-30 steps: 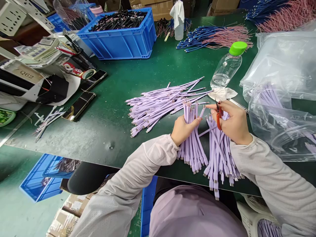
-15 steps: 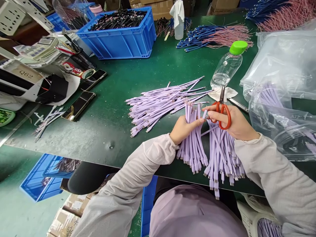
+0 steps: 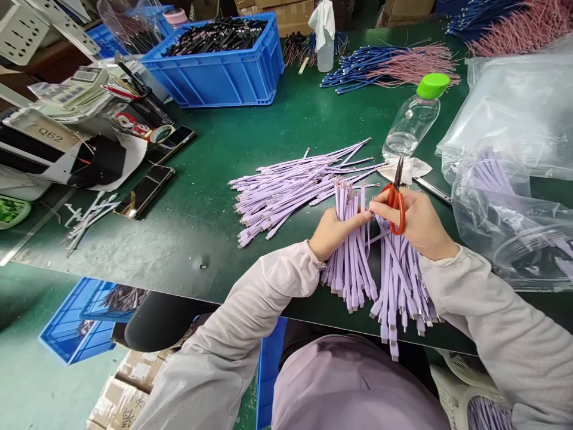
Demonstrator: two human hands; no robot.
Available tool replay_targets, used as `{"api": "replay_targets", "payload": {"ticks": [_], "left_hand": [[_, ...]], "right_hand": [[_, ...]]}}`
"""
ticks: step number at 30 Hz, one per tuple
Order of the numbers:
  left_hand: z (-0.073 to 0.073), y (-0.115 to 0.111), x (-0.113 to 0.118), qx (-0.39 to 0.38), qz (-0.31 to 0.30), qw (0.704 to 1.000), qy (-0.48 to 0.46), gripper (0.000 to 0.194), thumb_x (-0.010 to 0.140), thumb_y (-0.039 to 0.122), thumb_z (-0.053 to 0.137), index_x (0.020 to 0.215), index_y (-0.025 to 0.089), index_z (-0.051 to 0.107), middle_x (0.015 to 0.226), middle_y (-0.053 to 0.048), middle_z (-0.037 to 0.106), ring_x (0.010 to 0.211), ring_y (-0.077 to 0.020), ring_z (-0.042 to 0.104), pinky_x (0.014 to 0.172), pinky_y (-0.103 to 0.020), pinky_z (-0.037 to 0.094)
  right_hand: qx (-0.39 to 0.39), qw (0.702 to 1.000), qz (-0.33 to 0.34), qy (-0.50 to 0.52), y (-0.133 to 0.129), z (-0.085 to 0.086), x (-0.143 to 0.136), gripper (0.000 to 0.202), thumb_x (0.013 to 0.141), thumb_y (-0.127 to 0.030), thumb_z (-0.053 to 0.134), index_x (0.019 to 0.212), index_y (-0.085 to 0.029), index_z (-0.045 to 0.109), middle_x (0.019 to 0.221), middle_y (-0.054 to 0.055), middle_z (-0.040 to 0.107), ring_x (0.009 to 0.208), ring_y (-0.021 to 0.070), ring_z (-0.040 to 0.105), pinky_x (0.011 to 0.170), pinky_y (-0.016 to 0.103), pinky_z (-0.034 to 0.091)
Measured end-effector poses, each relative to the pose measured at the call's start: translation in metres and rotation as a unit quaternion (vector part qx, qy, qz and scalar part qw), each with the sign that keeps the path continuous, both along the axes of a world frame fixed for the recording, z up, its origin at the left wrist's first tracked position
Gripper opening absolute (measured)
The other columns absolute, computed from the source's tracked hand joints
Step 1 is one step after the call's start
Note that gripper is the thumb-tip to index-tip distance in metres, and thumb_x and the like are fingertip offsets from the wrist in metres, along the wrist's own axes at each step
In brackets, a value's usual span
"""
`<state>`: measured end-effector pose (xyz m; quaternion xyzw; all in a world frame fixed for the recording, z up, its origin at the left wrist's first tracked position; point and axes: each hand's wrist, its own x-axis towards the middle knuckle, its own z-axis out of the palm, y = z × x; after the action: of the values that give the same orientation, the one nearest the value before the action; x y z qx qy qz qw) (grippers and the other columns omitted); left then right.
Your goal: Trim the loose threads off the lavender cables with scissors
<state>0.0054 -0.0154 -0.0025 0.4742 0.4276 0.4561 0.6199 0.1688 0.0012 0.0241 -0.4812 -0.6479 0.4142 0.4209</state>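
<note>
My left hand (image 3: 336, 232) is closed around a bundle of flat lilac cables (image 3: 351, 263), their bare wire ends up and their plugs hanging over the table's front edge. Red-handled scissors (image 3: 396, 206) sit in my right hand (image 3: 421, 222), blades pointing up and away. That hand's thumb and forefinger pinch near the top of one cable, close to my left thumb; the exact pinch point is partly hidden. Under my right hand lies a second pile of lilac cables (image 3: 403, 286). Further off, a loose heap of the same cables (image 3: 286, 191) spreads on the green table (image 3: 179, 251).
A bottle with a green cap (image 3: 414, 119) stands behind my right hand, by a white cloth (image 3: 407, 170). Clear plastic bags (image 3: 510, 119) cover the right side. At the back are a blue crate (image 3: 219, 74) and blue-and-pink cables (image 3: 389, 65). Two phones (image 3: 145, 191) lie left.
My right hand has moved slightly left, and the scissors have turned with it. The fingertips have come nearer to my left thumb. The left hand still holds the bundle.
</note>
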Motion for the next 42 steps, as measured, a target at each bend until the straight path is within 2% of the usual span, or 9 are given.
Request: {"api": "replay_targets", "payload": {"ticks": [3,7,9,12,19,26,31,38,42], "left_hand": [[0.0,0.001,-0.001,0.005,0.017,1.0,0.005,0.026,0.075,0.037,0.071,0.084,0.012,0.07,0.089,-0.007,0.07,0.085,-0.0197,0.063,0.084,-0.032,0.047],[0.0,0.002,-0.003,-0.029,0.048,0.998,0.009,0.024,0.076,0.037,0.07,0.076,0.013,0.071,0.085,-0.008,0.071,0.085,-0.0212,0.064,0.084,-0.033,0.047],[0.0,0.003,-0.003,-0.036,0.05,0.998,0.008,0.024,0.075,0.037,0.07,0.075,0.013,0.071,0.085,-0.008,0.071,0.086,-0.0213,0.064,0.083,-0.032,0.047],[-0.001,0.003,-0.004,-0.028,0.051,0.998,0.011,0.023,0.075,0.037,0.07,0.074,0.013,0.071,0.086,-0.007,0.071,0.085,-0.0208,0.064,0.082,-0.032,0.047],[0.0,0.002,-0.004,-0.022,0.047,0.998,0.029,0.024,0.075,0.036,0.069,0.075,0.013,0.072,0.087,-0.008,0.071,0.085,-0.0207,0.064,0.084,-0.032,0.047],[0.0,0.002,-0.004,-0.024,0.049,0.998,0.037,0.024,0.076,0.037,0.069,0.072,0.014,0.072,0.089,-0.008,0.071,0.087,-0.0213,0.064,0.084,-0.032,0.046],[-0.001,0.002,-0.004,-0.029,0.057,0.998,0.029,0.025,0.075,0.039,0.069,0.073,0.014,0.071,0.087,-0.008,0.071,0.087,-0.0208,0.064,0.085,-0.032,0.046],[-0.003,0.003,-0.005,-0.042,0.046,0.998,0.013,0.026,0.075,0.039,0.07,0.078,0.014,0.072,0.088,-0.008,0.072,0.086,-0.021,0.064,0.085,-0.033,0.047],[-0.002,0.002,-0.005,-0.02,0.049,0.998,0.03,0.027,0.076,0.039,0.069,0.086,0.014,0.073,0.094,-0.008,0.071,0.094,-0.0218,0.063,0.089,-0.033,0.045]], "right_hand": [[0.113,0.986,-0.02,-0.117,0.0,-0.002,0.003,0.009,0.081,-0.028,0.061,0.08,-0.02,0.063,0.077,0.003,0.061,0.069,0.0182,0.057,0.067,0.034,0.047],[0.302,0.881,-0.079,-0.355,0.003,-0.01,0.017,0.018,0.079,-0.016,0.054,0.094,-0.017,0.065,0.091,0.012,0.059,0.088,0.0274,0.055,0.078,0.042,0.044],[0.33,0.84,-0.092,-0.421,0.005,-0.013,0.024,0.022,0.081,-0.016,0.052,0.099,-0.018,0.065,0.091,0.012,0.058,0.091,0.0292,0.053,0.08,0.044,0.041],[0.337,0.821,-0.1,-0.449,0.007,-0.015,0.028,0.024,0.084,-0.019,0.049,0.101,-0.02,0.066,0.087,0.01,0.057,0.088,0.0281,0.052,0.078,0.042,0.039],[0.327,0.819,-0.103,-0.46,0.008,-0.013,0.028,0.021,0.088,-0.025,0.051,0.098,-0.021,0.069,0.082,0.009,0.058,0.083,0.0251,0.052,0.072,0.037,0.034],[0.34,0.797,-0.129,-0.482,0.01,-0.014,0.032,0.022,0.09,-0.028,0.05,0.089,-0.018,0.069,0.075,0.006,0.061,0.073,0.0207,0.052,0.066,0.034,0.034],[0.332,0.819,-0.097,-0.458,0.009,-0.014,0.034,0.025,0.088,-0.023,0.05,0.107,-0.02,0.067,0.09,0.009,0.063,0.087,0.0255,0.054,0.075,0.037,0.036],[0.328,0.827,-0.098,-0.446,0.011,-0.017,0.034,0.017,0.088,-0.026,0.052,0.09,-0.022,0.069,0.078,0.008,0.062,0.077,0.0241,0.055,0.067,0.036,0.036],[0.3,0.862,-0.135,-0.385,0.012,-0.016,0.03,0.019,0.087,-0.026,0.052,0.08,-0.02,0.068,0.073,0.007,0.061,0.069,0.0213,0.055,0.06,0.034,0.036]]}}
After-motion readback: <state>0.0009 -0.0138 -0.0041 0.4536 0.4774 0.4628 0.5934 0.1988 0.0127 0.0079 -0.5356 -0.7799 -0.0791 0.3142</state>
